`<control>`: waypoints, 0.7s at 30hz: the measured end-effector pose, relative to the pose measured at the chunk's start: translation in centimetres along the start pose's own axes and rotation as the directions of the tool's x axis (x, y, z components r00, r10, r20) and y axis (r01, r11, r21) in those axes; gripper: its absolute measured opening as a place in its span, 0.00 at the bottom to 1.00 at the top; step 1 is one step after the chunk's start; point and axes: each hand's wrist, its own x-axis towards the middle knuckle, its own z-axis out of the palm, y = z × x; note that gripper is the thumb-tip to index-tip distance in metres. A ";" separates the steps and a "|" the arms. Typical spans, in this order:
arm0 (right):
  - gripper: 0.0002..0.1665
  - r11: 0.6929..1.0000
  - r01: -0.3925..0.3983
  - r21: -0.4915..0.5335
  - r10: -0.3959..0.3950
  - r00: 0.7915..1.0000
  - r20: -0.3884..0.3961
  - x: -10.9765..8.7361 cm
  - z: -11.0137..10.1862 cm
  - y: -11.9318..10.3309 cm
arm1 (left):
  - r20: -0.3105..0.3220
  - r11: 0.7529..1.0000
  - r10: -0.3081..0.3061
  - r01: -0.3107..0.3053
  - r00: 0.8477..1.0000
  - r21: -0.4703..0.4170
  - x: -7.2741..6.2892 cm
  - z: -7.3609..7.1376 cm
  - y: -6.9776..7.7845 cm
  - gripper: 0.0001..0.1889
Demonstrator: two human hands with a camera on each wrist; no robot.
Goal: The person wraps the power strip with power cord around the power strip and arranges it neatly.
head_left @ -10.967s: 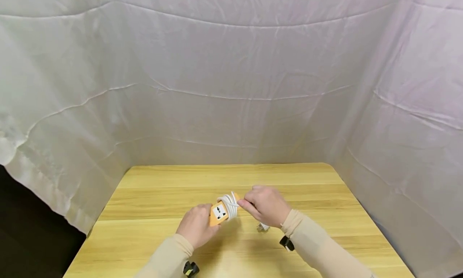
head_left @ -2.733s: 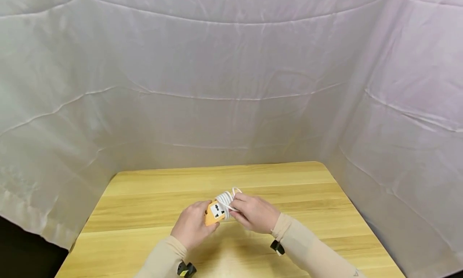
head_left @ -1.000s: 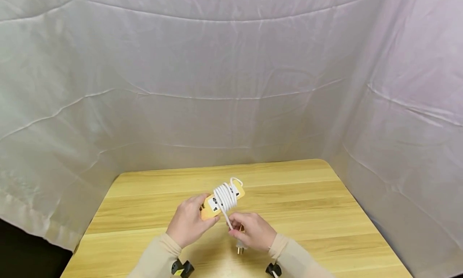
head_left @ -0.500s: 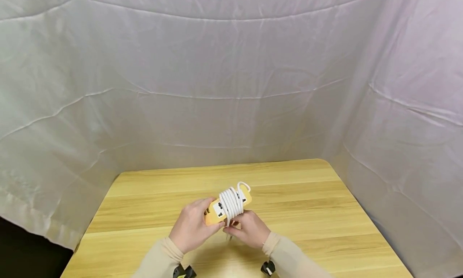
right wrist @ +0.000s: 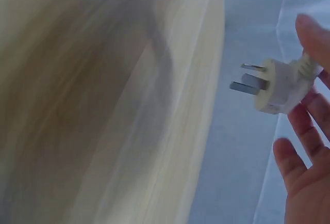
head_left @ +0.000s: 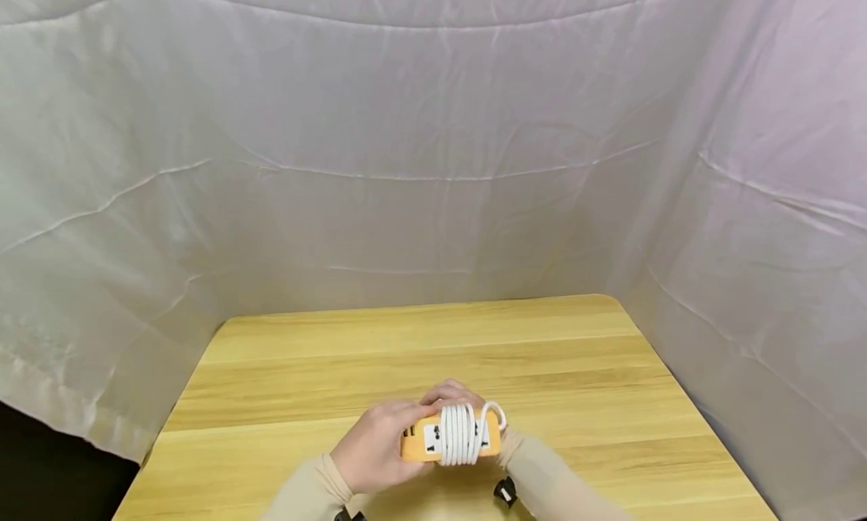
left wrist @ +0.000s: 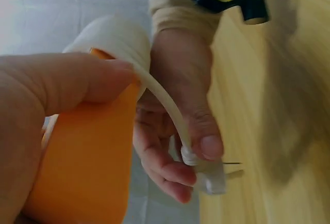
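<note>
My left hand [head_left: 381, 444] grips the left end of an orange power strip [head_left: 412, 450] with white socket faces, held above the table. Several turns of its white cord [head_left: 458, 437] are wound round the strip's middle, and a small loop stands at the right end. Behind the strip is my right hand [head_left: 450, 392], mostly hidden in the head view. In the left wrist view, the thumb and fingers of the right hand [left wrist: 183, 74] pinch the cord end at the white plug [left wrist: 212, 178]. The right wrist view shows the plug [right wrist: 281, 85] with three bare metal pins.
A wood-grain table [head_left: 305, 370] lies below both hands. Pale grey cloth [head_left: 433, 227] hangs at the back and on both sides. Each wrist carries a small black camera, such as the right wrist's camera [head_left: 505, 492].
Earlier the right hand wound the cord round the strip. Since then the strip has turned level and come nearer and rightward, while the right hand has passed behind it with the plug.
</note>
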 end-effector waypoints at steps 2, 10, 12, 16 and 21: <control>0.17 0.952 0.082 -0.295 -0.094 0.995 -0.027 -0.2 -0.3 0.9 | 0.007 0.998 0.044 -0.044 0.999 0.037 -0.2 0.4 -0.2 0.33; 0.11 0.923 -0.178 -0.341 0.216 0.973 0.077 -1.3 -0.5 3.3 | 0.071 0.993 0.066 -0.073 0.995 0.094 -0.6 1.1 -0.8 0.30; 0.12 0.900 -0.247 -0.359 0.301 0.948 0.100 -1.0 -0.6 3.7 | 0.095 0.992 0.059 -0.069 0.994 0.103 -0.7 1.1 -0.9 0.31; 0.15 0.860 -0.306 -0.409 0.394 0.907 0.150 -0.6 -0.7 4.3 | 0.135 0.991 0.045 -0.062 0.990 0.120 -0.9 1.2 -1.2 0.31; 0.15 0.842 -0.287 -0.456 0.414 0.886 0.207 -0.2 -0.8 5.0 | 0.174 0.992 0.022 -0.044 0.985 0.121 -1.2 1.8 -1.9 0.31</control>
